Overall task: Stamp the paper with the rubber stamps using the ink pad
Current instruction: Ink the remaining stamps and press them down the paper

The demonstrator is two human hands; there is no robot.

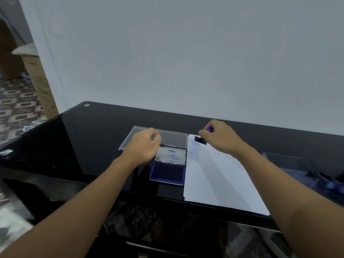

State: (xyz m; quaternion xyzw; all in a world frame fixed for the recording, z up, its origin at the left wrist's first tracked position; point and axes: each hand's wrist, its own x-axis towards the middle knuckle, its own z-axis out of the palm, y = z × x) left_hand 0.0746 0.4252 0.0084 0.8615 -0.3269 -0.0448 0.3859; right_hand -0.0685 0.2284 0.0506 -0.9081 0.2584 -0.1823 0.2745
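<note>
Two AMENDED prints (195,143) down; stamping step. Your right hand (217,135) pinches purple-handled black stamp (201,140) at white paper (219,175) top; left hand (143,146) loosely curled, empty, by blue ink pad (168,174). Next, likely: lift straight, re-ink.

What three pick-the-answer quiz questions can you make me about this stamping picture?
1. Where does the paper lie from the ink pad? A) left B) right C) underneath
2. What colour is the rubber stamp handle? A) purple B) red C) green
3. How is the ink pad's lid? A) shut B) missing C) open
Answers: 1 B, the sheet's edge runs along the pad's right side; 2 A, purple shows above the right hand grip; 3 C, the lid is folded back, baring the ink.
</note>
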